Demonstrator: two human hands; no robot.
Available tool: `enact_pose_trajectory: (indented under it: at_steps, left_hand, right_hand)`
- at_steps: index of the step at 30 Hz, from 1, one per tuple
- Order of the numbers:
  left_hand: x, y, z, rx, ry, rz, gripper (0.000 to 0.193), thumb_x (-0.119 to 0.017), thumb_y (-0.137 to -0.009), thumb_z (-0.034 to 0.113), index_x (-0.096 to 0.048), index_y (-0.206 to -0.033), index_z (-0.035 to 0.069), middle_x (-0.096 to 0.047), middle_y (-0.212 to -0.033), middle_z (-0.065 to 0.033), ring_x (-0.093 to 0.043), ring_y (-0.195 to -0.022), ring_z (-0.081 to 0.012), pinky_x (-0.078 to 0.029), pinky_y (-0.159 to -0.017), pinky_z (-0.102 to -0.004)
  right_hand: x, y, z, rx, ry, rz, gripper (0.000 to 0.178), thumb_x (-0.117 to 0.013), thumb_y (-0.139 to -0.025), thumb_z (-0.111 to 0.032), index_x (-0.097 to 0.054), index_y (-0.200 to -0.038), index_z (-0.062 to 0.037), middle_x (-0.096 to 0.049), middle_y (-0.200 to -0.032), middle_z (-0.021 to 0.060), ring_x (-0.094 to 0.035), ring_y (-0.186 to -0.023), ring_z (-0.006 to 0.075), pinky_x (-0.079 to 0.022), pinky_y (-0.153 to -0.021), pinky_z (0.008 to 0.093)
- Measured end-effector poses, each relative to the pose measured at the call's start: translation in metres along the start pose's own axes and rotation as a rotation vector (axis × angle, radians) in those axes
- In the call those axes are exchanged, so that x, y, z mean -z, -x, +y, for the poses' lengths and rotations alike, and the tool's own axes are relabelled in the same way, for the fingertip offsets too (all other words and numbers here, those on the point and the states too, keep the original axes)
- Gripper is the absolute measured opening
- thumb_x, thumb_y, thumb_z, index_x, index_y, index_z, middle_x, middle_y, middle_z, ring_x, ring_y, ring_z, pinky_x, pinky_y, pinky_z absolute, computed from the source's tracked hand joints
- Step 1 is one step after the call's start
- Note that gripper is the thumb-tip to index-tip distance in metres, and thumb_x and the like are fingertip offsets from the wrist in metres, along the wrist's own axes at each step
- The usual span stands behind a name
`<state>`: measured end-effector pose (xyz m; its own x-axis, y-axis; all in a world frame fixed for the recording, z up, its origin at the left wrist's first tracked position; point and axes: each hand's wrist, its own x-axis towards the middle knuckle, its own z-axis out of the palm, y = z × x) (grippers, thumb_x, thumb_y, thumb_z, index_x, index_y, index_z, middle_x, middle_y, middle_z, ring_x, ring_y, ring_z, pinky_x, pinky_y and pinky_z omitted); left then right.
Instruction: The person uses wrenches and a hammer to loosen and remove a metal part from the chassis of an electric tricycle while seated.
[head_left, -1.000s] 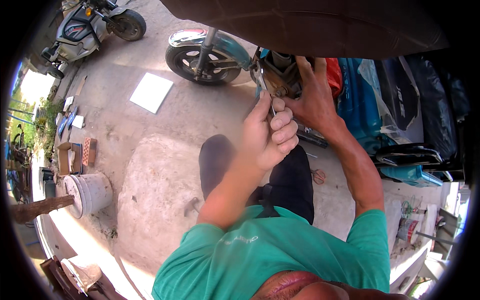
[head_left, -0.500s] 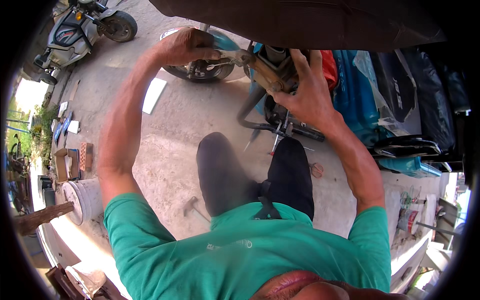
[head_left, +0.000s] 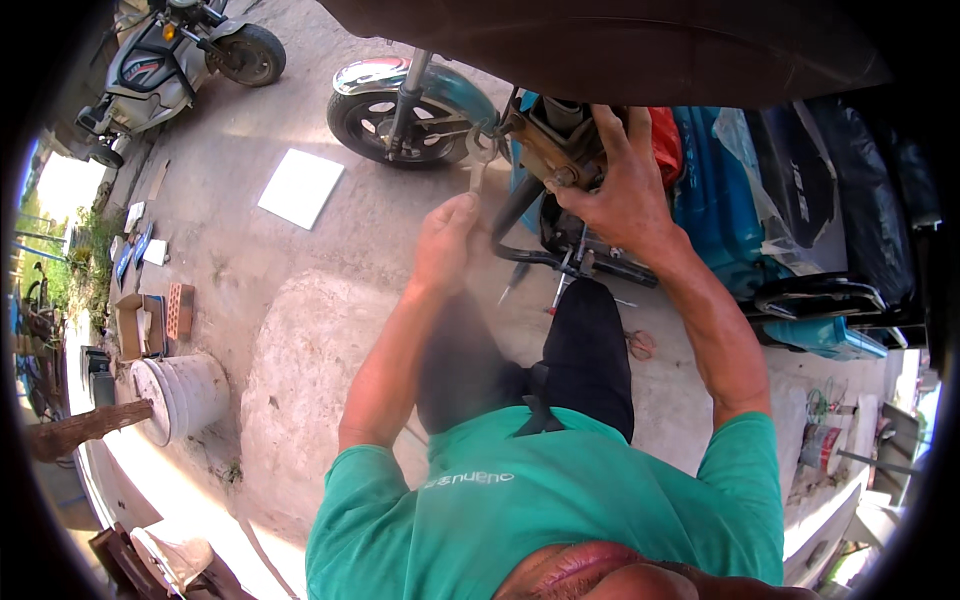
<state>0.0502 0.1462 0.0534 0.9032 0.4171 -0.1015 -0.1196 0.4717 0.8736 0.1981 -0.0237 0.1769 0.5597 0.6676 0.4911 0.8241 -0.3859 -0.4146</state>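
I count two scooters (head_left: 180, 60), one white bucket (head_left: 185, 392); my left hand (head_left: 445, 245) grips one wrench (head_left: 478, 160), come back down from the front wheel (head_left: 400, 110); my right hand (head_left: 620, 190) still clasps the rusty engine part (head_left: 545, 145).

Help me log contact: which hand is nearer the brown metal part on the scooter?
Right. The right hand grips over the brown metal part. The left hand is lower and to its left, holding a wrench that reaches up toward it.
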Motion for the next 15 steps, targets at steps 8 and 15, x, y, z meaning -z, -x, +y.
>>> enact_pose_trajectory:
  at_steps: [8,15]
  left_hand:
    - [-0.074,0.000,-0.012,0.195,0.555,-0.093,0.043,-0.052,-0.107,0.047,-0.054,-0.092,0.007,-0.046,-0.060,-0.0029,-0.046,-0.050,-0.0181,-0.042,-0.051,-0.0348]
    - [-0.069,-0.007,-0.013,0.176,0.514,-0.177,0.044,-0.053,-0.107,0.048,-0.054,-0.091,0.007,-0.046,-0.060,-0.0022,-0.044,-0.050,-0.0153,-0.038,-0.049,-0.0307]
  right_hand:
    - [-0.001,-0.002,0.003,0.071,0.002,0.033,0.099,-0.085,-0.067,-0.021,-0.040,-0.155,-0.0109,-0.018,-0.161,0.0335,-0.033,-0.145,0.0547,-0.043,-0.112,0.0524]
    - [0.002,-0.002,-0.003,0.052,0.065,-0.003,0.105,-0.087,-0.069,-0.017,-0.034,-0.159,-0.0050,-0.021,-0.159,0.0262,-0.041,-0.142,0.0459,-0.049,-0.108,0.0487]
